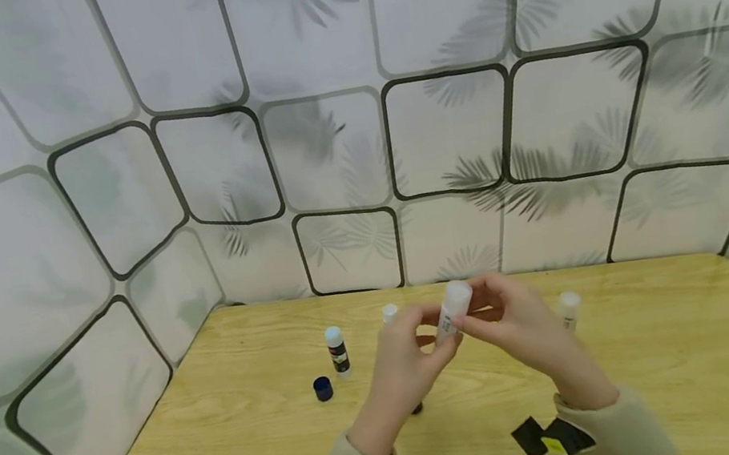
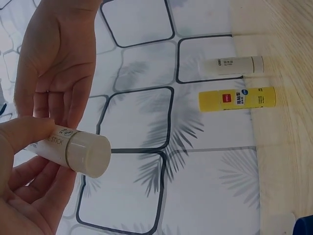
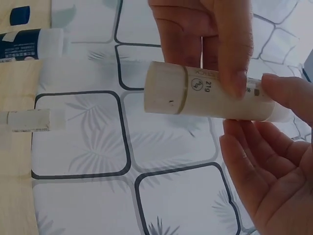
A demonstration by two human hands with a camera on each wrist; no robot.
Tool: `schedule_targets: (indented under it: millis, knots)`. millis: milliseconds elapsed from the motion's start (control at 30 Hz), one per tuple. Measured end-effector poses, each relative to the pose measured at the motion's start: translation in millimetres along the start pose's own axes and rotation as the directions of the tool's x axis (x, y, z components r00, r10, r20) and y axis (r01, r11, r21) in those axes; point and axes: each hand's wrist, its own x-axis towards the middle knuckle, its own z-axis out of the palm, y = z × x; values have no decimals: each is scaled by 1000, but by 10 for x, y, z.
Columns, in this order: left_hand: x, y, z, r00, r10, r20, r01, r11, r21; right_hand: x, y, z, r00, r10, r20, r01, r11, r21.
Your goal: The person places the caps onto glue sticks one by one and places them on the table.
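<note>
Both hands hold a white glue stick (image 1: 452, 311) above the table, tilted in the head view. My left hand (image 1: 398, 360) pinches its lower part between thumb and fingers. At the other end, the thumb and fingertips of my right hand (image 1: 521, 326) grip it. Small print and "21g" show on the glue stick (image 3: 195, 93) in the right wrist view. From the left wrist, its plain rounded end (image 2: 95, 155) points away from the left hand, whose thumb lies along the barrel.
A dark-labelled glue stick (image 1: 338, 352) stands left on the wooden table (image 1: 243, 452), with a dark blue cap (image 1: 323, 388) beside it. White glue sticks stand behind the left hand and at right (image 1: 570, 307). The left wrist view shows a yellow glue stick (image 2: 237, 99). Patterned cloth (image 1: 336, 151) surrounds the table.
</note>
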Motion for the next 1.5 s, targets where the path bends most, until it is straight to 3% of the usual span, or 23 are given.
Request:
schedule_targets:
  millis: [133,533,833,1000,1200,1367,1500]
  knots:
    - [4,-2,-11,999,32,-32,-32,999,0,38,-19,-11,1000,18,23,-18,1000,-12]
    - [40,-4,-36,1000,22,-19,-22,999,37,83,-1,-35,999,-11,38,13,999,-43]
    - [49,-6,-108,1000,-13,-11,14,991,136,125,159,-53,997,28,-77,-35,995,-93]
    - [42,-25,-122,1000,-19,0,19,977,214,142,286,-67,994,51,-99,-62,991,-116]
    - [31,-28,-129,995,-96,35,78,936,343,162,441,-53,989,108,-105,-122,983,-140]
    - [27,-29,-129,981,-176,87,131,918,375,172,605,-31,975,205,-91,-217,965,-146]
    - [27,-24,-124,973,-204,106,150,912,383,182,740,-7,959,272,-78,-281,948,-150]
